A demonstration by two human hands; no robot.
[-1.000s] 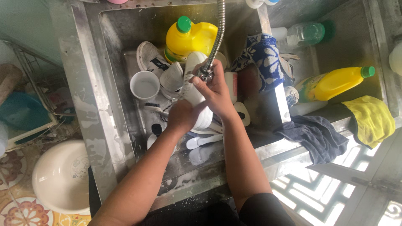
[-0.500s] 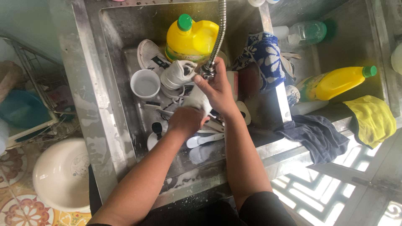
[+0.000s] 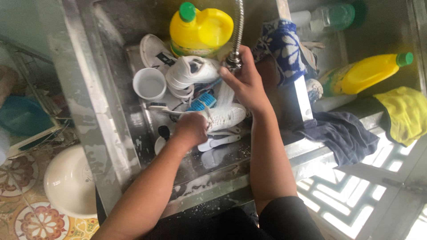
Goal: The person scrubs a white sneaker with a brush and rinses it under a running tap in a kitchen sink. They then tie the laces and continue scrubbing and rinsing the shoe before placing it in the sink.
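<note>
My left hand (image 3: pixel 190 129) sits mid-frame in the sink (image 3: pixel 84 89), its grip closed on a white shoe (image 3: pixel 224 116) that lies on its side just right of it. My right hand (image 3: pixel 247 82) is above, at upper centre, fingers wrapped round the nozzle of the hose (image 3: pixel 238 31), aimed down at that shoe.

To do this well, I judge I should keep the nozzle low and close so the water lands on the shoe, not the bench (image 3: pixel 324 151). I should pin the shoe firmly, as wet soap makes it slippery, and turn it so each side gets rinsed.

A 2nd white shoe (image 3: pixel 191 71) rests above my left hand, touching a yellow jug (image 3: pixel 202 29) with a green cap. A blue brush (image 3: pixel 202 101) lies between the 2 shoes, and a white cup (image 3: pixel 150 83) stands upright to the left.
</note>
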